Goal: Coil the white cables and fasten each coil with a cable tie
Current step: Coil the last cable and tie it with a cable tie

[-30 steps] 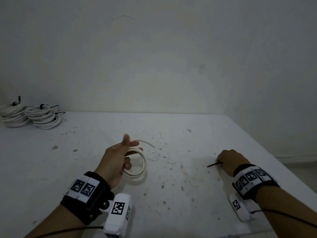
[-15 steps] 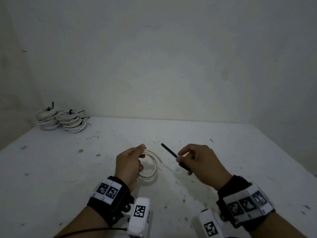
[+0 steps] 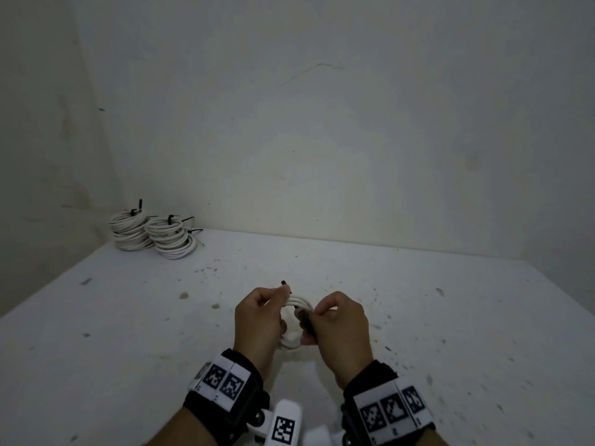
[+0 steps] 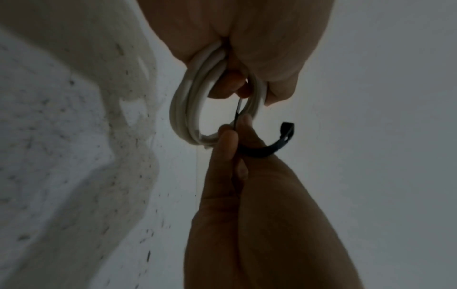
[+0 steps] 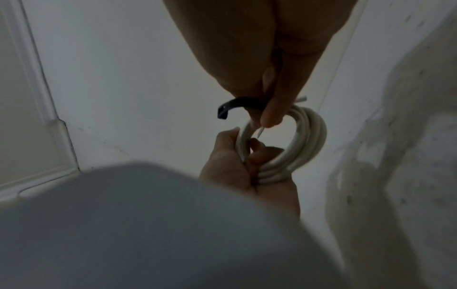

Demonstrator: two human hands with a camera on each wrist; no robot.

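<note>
A small white cable coil [image 3: 301,303] hangs upright between my two hands, above the middle of the speckled white table [image 3: 450,317]. My left hand [image 3: 277,297] grips one side of the coil [image 4: 188,109], fingers curled round its strands. My right hand [image 3: 317,314] pinches a black cable tie [image 4: 262,152] right beside the coil. The tie's thin tail [image 4: 238,109] reaches into the coil's opening towards my left fingers. Its square head [image 5: 223,113] curls free to the side. The same coil [image 5: 306,140] shows in the right wrist view, below my right fingers.
Two stacks of tied white coils [image 3: 151,235] with black tie tails stand at the table's back left corner, against the wall. Walls close the table off at the back and left. The table's right edge runs along the right of the head view.
My right hand lifted the black tie from the table at the right and carried it left to the coil. My left hand has turned the coil upright.
</note>
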